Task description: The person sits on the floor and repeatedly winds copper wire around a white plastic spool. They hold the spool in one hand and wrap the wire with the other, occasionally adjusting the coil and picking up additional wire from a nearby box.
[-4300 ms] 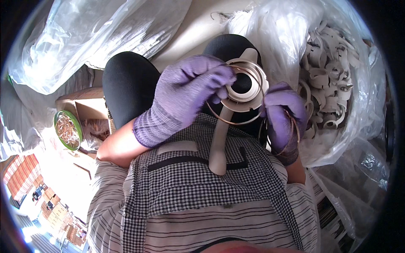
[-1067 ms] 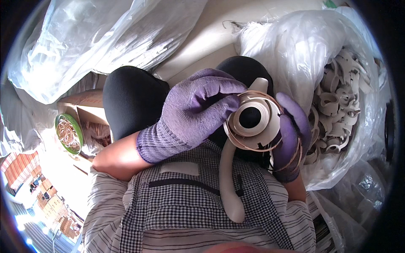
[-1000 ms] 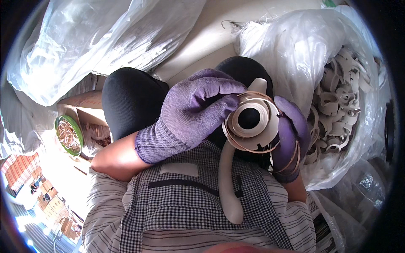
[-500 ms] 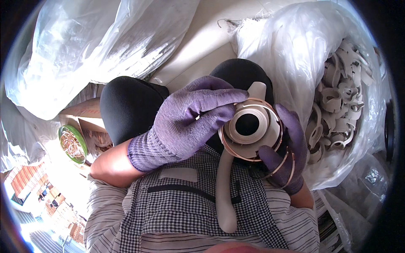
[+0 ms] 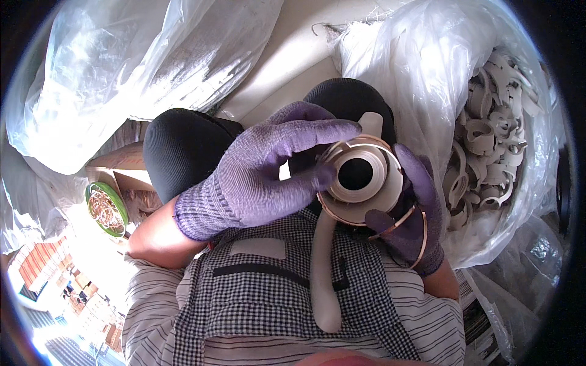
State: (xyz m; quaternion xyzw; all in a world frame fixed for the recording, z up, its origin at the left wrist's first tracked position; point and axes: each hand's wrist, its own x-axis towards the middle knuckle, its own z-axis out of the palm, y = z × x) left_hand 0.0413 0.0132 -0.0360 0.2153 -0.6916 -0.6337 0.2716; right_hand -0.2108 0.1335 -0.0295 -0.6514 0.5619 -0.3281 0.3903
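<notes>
Beige round plastic part [image 5: 349, 210] gripped by purple-gloved right hand [image 5: 431, 201], seemingly for steadiness; thin copper-coloured wire [image 5: 425, 235] draped across thumb; purple-gloved left hand [image 5: 253, 168] at rim, fingers parted, grasp unclear

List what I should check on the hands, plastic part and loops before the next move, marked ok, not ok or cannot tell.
1. Right hand holding the plastic part: ok, thumb at its lower right edge.
2. Left hand touching the part: cannot tell; finger and thumb stand apart by its upper left edge.
3. Copper ring fully seated: cannot tell; it runs along the rim, partly hidden.
4. Right hand free of loops: not ok, they lie across it.
5. Green bowl in view: ok, at the left.
6. Loose parts in view: ok, at the right.
</notes>
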